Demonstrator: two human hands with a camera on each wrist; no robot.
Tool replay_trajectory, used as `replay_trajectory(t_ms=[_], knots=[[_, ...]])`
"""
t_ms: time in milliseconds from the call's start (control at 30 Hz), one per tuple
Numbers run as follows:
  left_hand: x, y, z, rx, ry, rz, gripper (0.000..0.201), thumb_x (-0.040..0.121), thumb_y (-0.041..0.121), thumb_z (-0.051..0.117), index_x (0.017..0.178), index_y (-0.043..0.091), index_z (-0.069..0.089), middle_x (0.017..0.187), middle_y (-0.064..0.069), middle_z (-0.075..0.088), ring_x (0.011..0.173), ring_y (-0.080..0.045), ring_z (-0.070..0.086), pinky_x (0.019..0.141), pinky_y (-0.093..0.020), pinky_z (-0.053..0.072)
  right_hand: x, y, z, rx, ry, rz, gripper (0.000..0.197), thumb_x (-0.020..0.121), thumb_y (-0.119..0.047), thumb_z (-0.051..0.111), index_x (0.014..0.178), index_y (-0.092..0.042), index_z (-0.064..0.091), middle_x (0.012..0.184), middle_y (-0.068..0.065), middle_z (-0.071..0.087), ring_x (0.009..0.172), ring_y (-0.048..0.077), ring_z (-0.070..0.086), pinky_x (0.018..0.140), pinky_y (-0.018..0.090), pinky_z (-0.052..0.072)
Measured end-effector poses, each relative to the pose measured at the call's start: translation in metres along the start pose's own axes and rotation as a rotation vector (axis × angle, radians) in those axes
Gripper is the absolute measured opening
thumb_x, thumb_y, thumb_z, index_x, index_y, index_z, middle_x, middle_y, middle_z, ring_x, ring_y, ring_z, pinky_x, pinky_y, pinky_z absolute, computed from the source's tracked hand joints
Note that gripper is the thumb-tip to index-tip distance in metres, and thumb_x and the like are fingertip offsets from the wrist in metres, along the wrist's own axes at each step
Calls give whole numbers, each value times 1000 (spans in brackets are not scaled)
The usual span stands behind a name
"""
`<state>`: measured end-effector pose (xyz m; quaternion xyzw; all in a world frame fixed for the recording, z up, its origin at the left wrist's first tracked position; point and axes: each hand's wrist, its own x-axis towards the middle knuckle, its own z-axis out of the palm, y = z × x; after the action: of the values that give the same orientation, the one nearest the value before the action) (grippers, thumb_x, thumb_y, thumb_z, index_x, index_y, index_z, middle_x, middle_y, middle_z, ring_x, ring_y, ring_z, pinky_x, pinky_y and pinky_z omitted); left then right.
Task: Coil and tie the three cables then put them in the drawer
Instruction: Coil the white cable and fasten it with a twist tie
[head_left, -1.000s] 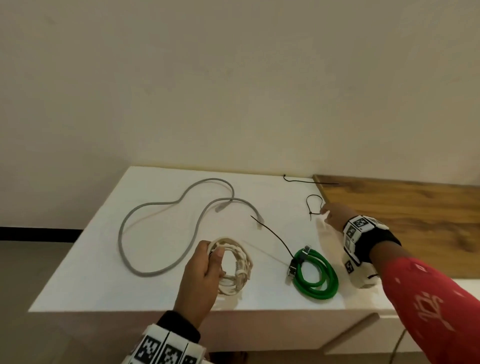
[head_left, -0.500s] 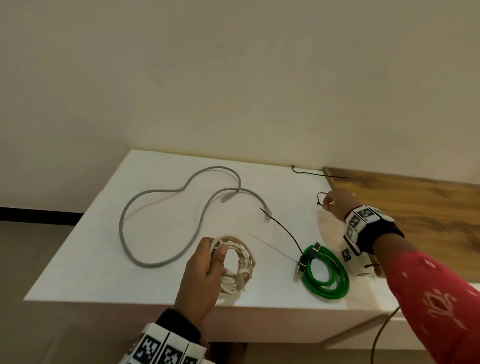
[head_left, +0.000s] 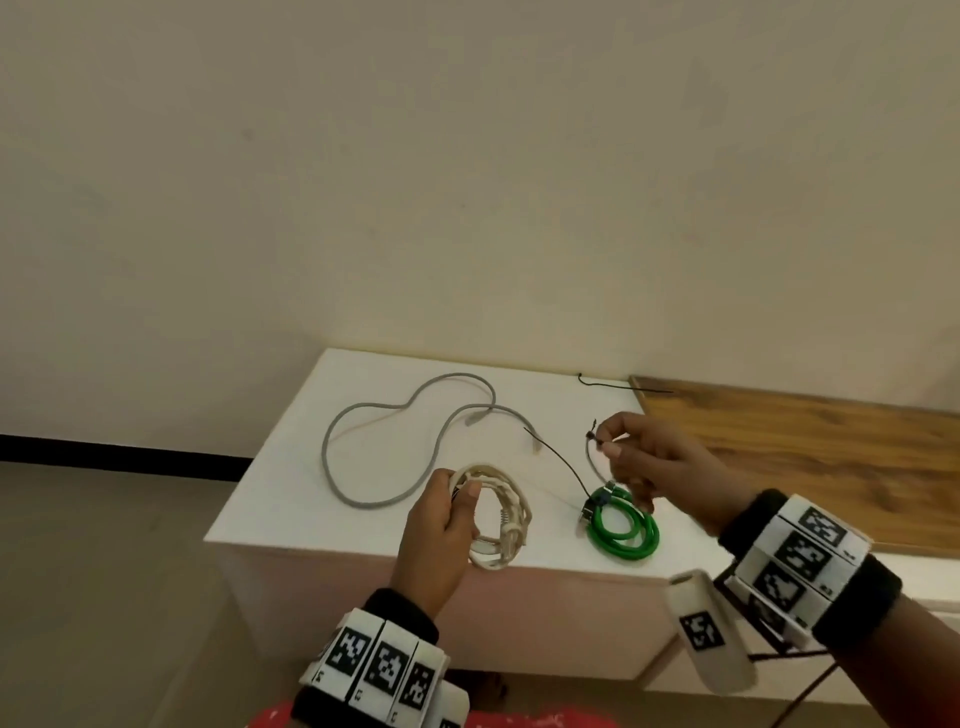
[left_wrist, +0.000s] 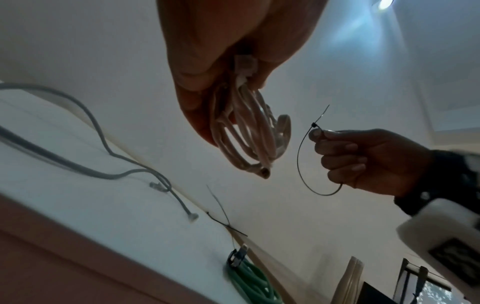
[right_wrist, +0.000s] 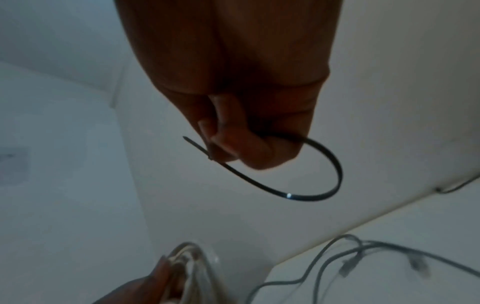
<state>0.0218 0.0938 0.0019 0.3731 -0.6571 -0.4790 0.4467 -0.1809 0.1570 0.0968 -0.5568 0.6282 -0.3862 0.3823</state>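
Nearest, the left hand (head_left: 441, 525) clenches one side of the coiled white cable (head_left: 501, 519) above the bench's (head_left: 291, 499) front edge; the left-wrist view alone shows a clear plug tucked under the fingers (left_wrist: 192, 86). The right hand (head_left: 660, 467) pinches a looped black zip tie (left_wrist: 302, 156), part of the band hidden inside its grip. Below lies the glossy green cable (head_left: 623, 530), coiled and already tied. Farther back the grey cable (head_left: 374, 431) sprawls uncoiled, and another zip tie (head_left: 623, 385) lies by the wall.
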Motion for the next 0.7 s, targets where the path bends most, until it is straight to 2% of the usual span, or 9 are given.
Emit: replay_trajectory(t_ms=[67,167,233,333,433,533,633,700], knots=[[-13,15,-5,-39,-66,52,19,95,19,41,79,16,49,65,4,53,55,-1,50,66,-30,47,-17,-5,18,139,-69,18,9,94,-8,45,87,-9,51,48,-9,35,44,8,25,39,17,30],[-30,30,-8,-94,-228,115,24,89,31,42,93,12,55,71,-2,56,63,-10,52,67,-35,49,-34,-7,38,297,-137,49,9,92,-9,45,87,-9,53,47,-8,32,40,6,23,38,16,28],[-40,36,-8,-138,-338,130,28,86,31,43,105,14,56,77,-6,57,66,-11,53,66,-30,49,-43,-9,47,375,-176,63,7,86,-14,49,86,-9,54,47,-7,32,37,5,23,38,15,28],[-51,44,-10,-182,-449,143,22,86,30,44,90,10,52,68,-3,51,60,-6,51,60,-18,46,-51,-11,51,465,-213,91,11,80,-16,50,87,-9,55,46,-6,32,36,5,24,37,16,27],[-57,49,-11,-191,-455,139,25,85,35,46,82,10,49,66,1,49,60,-7,50,59,-18,46,-58,-17,50,448,-221,110,11,79,-17,52,85,-10,56,46,-7,32,37,6,21,38,16,25],[-61,49,-11,-169,-428,126,31,79,45,48,80,14,48,65,1,47,59,-10,50,57,-20,48,-62,-24,49,422,-133,77,12,82,-18,60,76,-10,53,48,-7,27,39,6,20,38,17,24],[-66,48,-11,-125,-423,114,21,86,32,45,78,13,47,63,1,47,58,-11,50,58,-22,48,-64,-29,50,359,-30,30,15,87,-13,54,73,-9,51,46,-7,25,37,6,21,36,18,27],[-67,44,-11,-103,-375,75,20,92,25,44,75,14,46,62,1,46,56,-11,49,58,-24,47,-63,-31,48,434,17,14,17,89,-9,50,71,-9,50,45,-7,28,36,6,23,37,18,32]])
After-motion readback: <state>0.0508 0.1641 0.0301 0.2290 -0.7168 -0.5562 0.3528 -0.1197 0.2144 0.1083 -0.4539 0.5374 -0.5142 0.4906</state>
